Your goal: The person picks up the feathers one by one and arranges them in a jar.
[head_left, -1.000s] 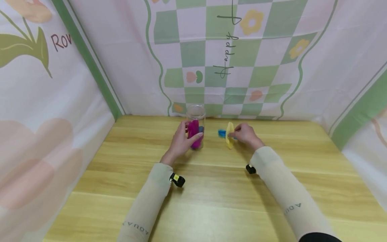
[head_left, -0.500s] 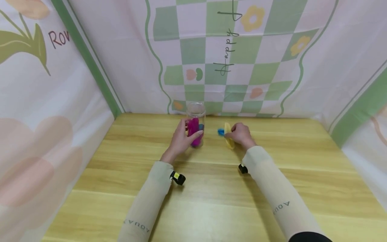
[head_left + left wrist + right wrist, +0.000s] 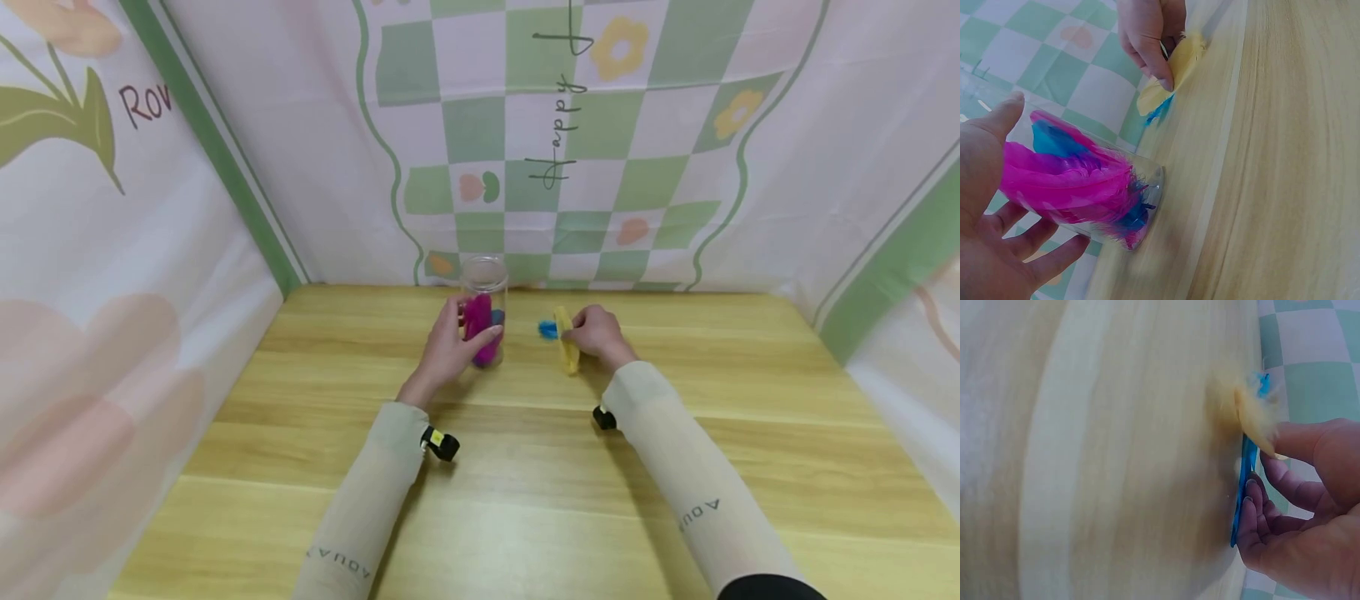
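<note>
A clear jar (image 3: 484, 273) stands upright near the back of the table, and my left hand (image 3: 447, 343) holds it round its side. Inside the jar are pink feathers (image 3: 1066, 187) and a blue feather (image 3: 1055, 139). To its right, my right hand (image 3: 598, 331) pinches a yellow feather (image 3: 566, 357) between thumb and finger, the feather standing up off the wood. Another blue feather (image 3: 547, 330) lies low at the table behind the yellow one. In the right wrist view this blue feather (image 3: 1244, 481) runs along beneath the curled fingertips.
The wood-grain table (image 3: 495, 500) ends at the back against a checkered fabric wall (image 3: 585, 133). More printed fabric (image 3: 90, 350) hangs on the left, and another panel closes the right side. Small black cameras sit at both wrists.
My right hand has shifted slightly to the left with the yellow feather, which now leans over differently. The left hand and the jar stay in place.
</note>
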Demonstrator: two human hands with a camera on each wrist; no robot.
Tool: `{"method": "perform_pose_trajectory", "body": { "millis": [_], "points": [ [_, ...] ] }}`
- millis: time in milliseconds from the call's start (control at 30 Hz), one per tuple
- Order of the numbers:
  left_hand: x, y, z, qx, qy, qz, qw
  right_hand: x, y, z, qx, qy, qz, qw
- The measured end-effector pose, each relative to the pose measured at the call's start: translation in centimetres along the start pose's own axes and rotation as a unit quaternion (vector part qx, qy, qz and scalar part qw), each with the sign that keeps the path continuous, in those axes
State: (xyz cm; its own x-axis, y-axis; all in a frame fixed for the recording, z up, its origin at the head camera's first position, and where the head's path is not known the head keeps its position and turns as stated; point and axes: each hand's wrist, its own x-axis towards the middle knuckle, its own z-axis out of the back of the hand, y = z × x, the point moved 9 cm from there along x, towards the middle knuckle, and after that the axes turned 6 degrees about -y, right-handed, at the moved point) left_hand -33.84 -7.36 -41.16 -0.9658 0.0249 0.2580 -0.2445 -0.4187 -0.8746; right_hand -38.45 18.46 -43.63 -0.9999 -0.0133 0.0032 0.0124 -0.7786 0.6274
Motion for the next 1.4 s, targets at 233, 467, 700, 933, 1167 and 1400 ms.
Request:
{"method": "perform_pose_trajectory", "body": {
  "millis": [233, 467, 700, 933, 1167, 1400],
  "points": [
    [0.0, 0.2, 0.0, 0.003, -0.003, -0.003, 1.0000, 0.2, -0.7, 0.0, 0.013, -0.003, -0.012, 0.9998],
    [-0.2, 0.4, -0.1, 0.002, 0.001, 0.001, 1.0000, 0.2, -1.2, -0.3, 0.039, 0.009, -0.033, 0.9986],
    [-0.1, 0.5, 0.1, 0.006, -0.004, 0.001, 1.0000, 0.5, -1.1, -0.3, 0.046, 0.020, -0.036, 0.9981],
    [0.1, 0.2, 0.0, 0.003, -0.001, -0.001, 1.0000, 1.1, -1.3, 0.4, 0.124, 0.061, -0.045, 0.9894],
    [0.1, 0.0, -0.2, 0.005, 0.008, 0.001, 1.0000, 1.4, -1.6, 0.5, 0.181, 0.082, -0.055, 0.9785],
    [0.2, 0.0, -0.1, 0.002, 0.003, 0.001, 1.0000, 1.5, -0.8, 1.3, 0.169, 0.063, -0.028, 0.9831]
  ]
}}
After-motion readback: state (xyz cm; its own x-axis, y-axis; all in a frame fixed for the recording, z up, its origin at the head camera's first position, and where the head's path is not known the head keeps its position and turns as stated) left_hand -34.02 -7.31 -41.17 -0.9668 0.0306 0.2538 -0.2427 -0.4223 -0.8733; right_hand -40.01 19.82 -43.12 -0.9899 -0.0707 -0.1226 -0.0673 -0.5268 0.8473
